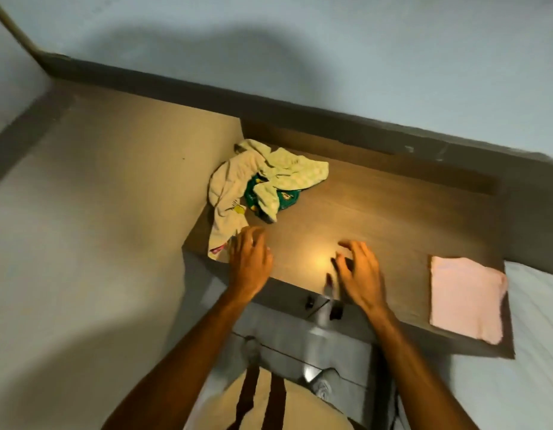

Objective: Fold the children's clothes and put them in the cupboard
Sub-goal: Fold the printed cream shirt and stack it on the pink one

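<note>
The crumpled clothes [256,184] look light, limp, likely to sag; best pinched at a hem; left hand [250,259] and right hand [357,271] hover, each grip apart, over the surface [377,212].

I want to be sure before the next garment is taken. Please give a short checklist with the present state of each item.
1. Both hands free: left hand and right hand are open, holding nothing: ok.
2. Unfolded pile within reach, beside left hand: ok.
3. Bare folding space on the wooden surface: ok.
4. Folded pink garment lies flat, apart from pile: ok.
5. Number of garments in pile: cannot tell.
6. Cupboard ready: cannot tell.
</note>
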